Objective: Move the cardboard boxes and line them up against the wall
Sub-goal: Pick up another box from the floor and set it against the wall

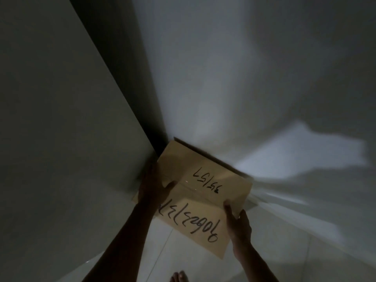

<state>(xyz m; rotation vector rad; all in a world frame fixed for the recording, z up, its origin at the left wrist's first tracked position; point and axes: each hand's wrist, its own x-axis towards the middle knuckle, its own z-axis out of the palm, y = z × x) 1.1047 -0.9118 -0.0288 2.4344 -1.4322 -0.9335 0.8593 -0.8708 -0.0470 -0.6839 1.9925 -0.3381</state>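
A brown cardboard box [203, 192] with black handwritten numbers on its taped top sits low in the dim room, its far corner tucked into the corner where two walls meet. My left hand [156, 188] grips the box's left edge, thumb on top. The box's right edge is held by my right hand [238, 224], fingers wrapped over the rim. Both arms reach forward from the bottom of the view. The underside of the box is hidden.
A pale wall [50, 139] runs along the left and another wall [244, 78] faces me, lit in patches with shadows. White floor tiles [183, 251] lie below. A bare foot [180, 276] shows at the bottom edge.
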